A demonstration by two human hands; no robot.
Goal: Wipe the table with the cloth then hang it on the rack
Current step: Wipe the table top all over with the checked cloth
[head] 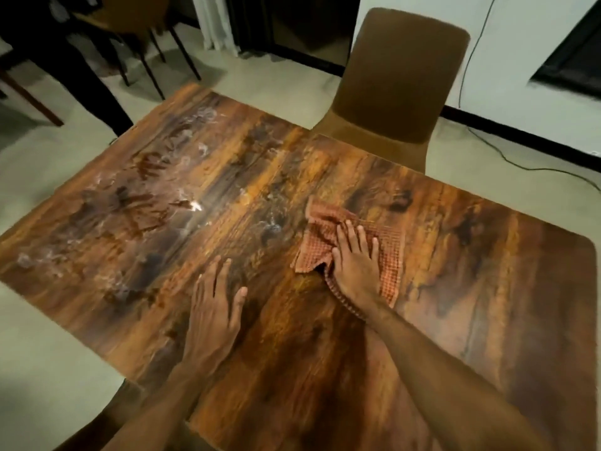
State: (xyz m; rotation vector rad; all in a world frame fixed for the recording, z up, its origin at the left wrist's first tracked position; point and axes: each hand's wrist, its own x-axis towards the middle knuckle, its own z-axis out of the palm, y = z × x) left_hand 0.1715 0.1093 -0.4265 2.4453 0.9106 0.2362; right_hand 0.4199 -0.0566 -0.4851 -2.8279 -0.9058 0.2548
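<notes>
In the head view, the orange checked cloth [354, 245] is seen crumpled on the wooden table [487, 288], pressed flat beneath the spread right hand [356, 262], while the left hand [216, 307] is laid flat, grasping nothing, just beside it.

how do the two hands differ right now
The right hand lies on the checked cloth, while the left hand rests on bare table. The right hand reaches farther across; the left sits nearer the person. Both lie palm down, fingers spread.
</notes>
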